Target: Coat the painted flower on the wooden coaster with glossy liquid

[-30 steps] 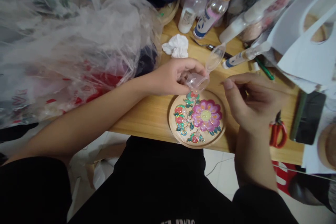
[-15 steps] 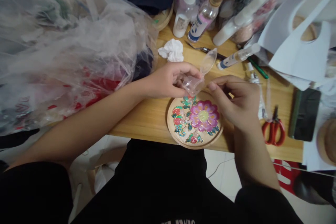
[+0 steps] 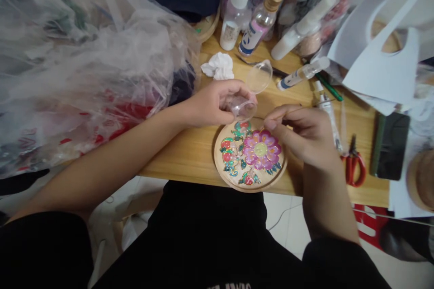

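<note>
My left hand [image 3: 217, 101] is closed around a small clear plastic cup [image 3: 243, 108], whose round lid [image 3: 259, 76] stands open above it. My right hand [image 3: 300, 128] pinches a thin stick-like tool, its tip near the top edge of a pink flower. That flower [image 3: 260, 149] is part of a colourful design with gold outlines on a round wooden plate [image 3: 224, 178]. Both hands are over the upper side of the plate, the left one at its upper left and the right one at its right.
Bottles [image 3: 251, 31], crumpled tissue [image 3: 219, 66] and a dark-handled tool lie behind my hands. To the right are a tube [image 3: 328, 115], red-handled pliers [image 3: 354, 169] and a dark phone [image 3: 389, 146]. Plastic bags [image 3: 101, 63] fill the left.
My right hand has lowered the thin tool from beside the cup toward the flower's top edge. The cup and its lid have turned in my left hand. The view has shifted slightly.
</note>
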`<action>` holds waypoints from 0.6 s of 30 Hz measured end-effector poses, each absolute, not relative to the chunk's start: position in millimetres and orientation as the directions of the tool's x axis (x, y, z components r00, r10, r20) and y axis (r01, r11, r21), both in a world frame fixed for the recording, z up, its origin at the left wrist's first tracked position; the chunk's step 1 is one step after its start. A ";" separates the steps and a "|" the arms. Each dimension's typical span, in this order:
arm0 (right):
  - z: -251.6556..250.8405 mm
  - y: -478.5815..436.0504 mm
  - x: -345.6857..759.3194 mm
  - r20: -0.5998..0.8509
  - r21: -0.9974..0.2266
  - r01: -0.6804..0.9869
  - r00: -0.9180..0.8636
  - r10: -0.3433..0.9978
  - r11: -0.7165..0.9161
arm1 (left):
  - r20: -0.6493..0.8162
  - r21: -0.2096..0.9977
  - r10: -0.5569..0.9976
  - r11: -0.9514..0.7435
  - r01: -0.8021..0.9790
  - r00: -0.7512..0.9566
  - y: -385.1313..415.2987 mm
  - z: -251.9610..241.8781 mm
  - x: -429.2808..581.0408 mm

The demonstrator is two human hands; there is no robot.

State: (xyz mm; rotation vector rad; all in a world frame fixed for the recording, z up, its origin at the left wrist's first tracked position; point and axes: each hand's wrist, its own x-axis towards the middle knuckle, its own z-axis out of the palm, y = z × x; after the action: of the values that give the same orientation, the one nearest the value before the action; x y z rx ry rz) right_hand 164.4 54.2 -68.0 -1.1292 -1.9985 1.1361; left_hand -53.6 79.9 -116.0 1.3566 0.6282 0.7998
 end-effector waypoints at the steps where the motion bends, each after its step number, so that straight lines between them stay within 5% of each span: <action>1: -66.6 54.2 163.1 0.059 -0.861 0.408 -0.512 0.857 0.304 | 0.057 0.990 0.801 0.030 -0.135 0.595 80.1 -116.3 -53.5; 18: -71.6 52.0 156.4 0.097 -0.729 0.494 -0.610 0.786 0.473 | 0.036 0.975 0.850 0.086 -0.206 0.525 78.0 -114.3 -50.5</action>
State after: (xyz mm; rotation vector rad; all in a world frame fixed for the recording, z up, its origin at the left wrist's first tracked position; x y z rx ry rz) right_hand 156.4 52.0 -71.6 -1.0682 -2.3035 0.9397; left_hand -50.5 78.0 -114.3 1.2403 0.6555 0.8771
